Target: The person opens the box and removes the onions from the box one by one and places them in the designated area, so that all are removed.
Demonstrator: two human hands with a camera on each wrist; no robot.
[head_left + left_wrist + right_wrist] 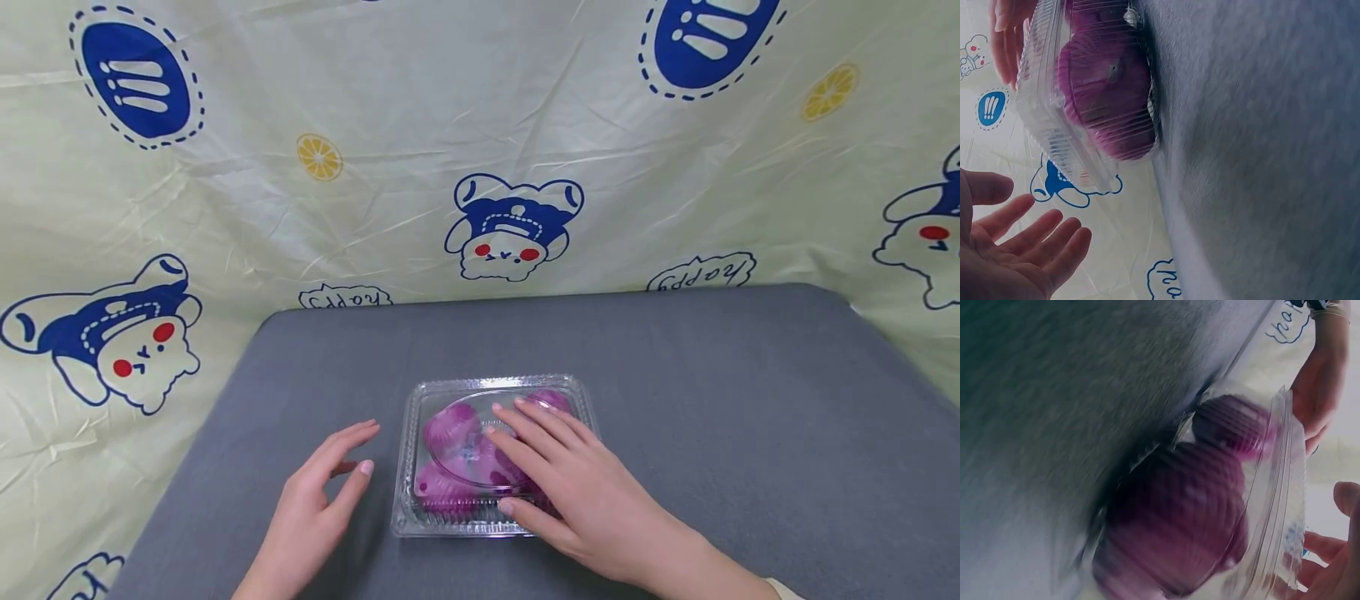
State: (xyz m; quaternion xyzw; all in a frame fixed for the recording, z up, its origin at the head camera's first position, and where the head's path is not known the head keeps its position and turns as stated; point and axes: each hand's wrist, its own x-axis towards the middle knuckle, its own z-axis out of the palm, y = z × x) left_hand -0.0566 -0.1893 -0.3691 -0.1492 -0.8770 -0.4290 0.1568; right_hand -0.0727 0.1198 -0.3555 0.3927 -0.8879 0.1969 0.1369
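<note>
Printed sheeting (390, 75) backs the surface (712, 392) where a box (442, 528) sits, probably light, slick and easily dented, best held by both sides, left hand (315, 496) relaxed beside it, right hand (585, 483) outstretched over its lid (480, 387).

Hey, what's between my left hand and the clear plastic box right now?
Just a bare strip of grey tabletop lies between your left hand and the clear plastic box, as the head view shows.

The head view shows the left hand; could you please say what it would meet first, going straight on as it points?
Probably the clear plastic box, near its far left corner, though depth is unclear and the left hand might pass above it.
</note>
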